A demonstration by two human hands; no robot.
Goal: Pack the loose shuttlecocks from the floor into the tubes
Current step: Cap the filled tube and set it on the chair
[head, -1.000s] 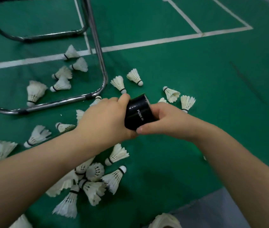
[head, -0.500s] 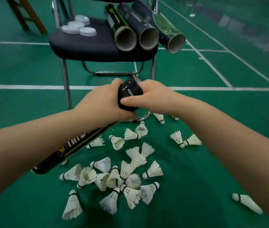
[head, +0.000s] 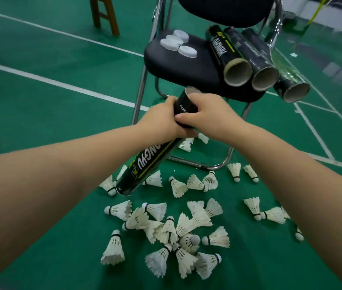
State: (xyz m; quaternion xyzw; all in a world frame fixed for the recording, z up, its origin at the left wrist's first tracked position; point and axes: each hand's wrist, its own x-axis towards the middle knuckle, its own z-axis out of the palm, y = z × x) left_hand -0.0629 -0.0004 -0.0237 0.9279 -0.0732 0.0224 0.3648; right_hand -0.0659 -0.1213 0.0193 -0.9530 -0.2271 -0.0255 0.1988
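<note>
A: Item 1, black tube [head: 152, 162]?
B: Your left hand [head: 161, 120] and right hand [head: 210, 116] both curl round its upper end. It slants above the floor [head: 50, 105], top near the chair [head: 182, 68].
A: Item 2, shuttlecocks [head: 178, 231]?
B: Loose on the floor beneath your arms. 3 open tubes [head: 237, 74] lie on the chair.

Both bare forearms [head: 61, 174] reach forward and converge at the centre. The left hand [head: 158, 121] and the right hand [head: 211, 116] curl side by side round the far end of a tube [head: 149, 162].
</note>
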